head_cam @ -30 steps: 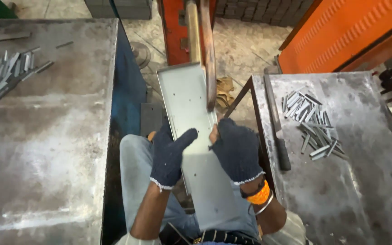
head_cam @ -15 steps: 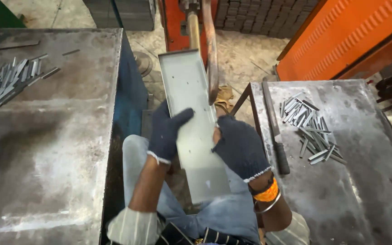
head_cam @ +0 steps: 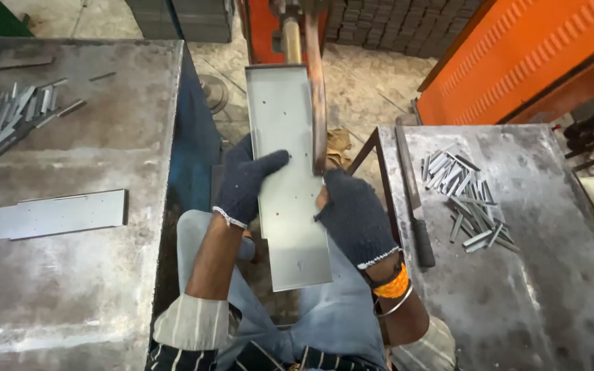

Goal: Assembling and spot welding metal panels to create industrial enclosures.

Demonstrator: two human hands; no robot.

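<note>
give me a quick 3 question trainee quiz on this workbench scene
1. True or false: both hands wear dark knit gloves.
2. What do the left hand and right hand hold? A) a long grey sheet-metal panel B) a hammer C) a paint can
3. Which side table carries a flat cut metal plate lying on its own?

Key
1. True.
2. A, the sheet-metal panel, its far end at the orange machine.
3. The left table, with the flat plate; the right table has small metal strips.
</note>
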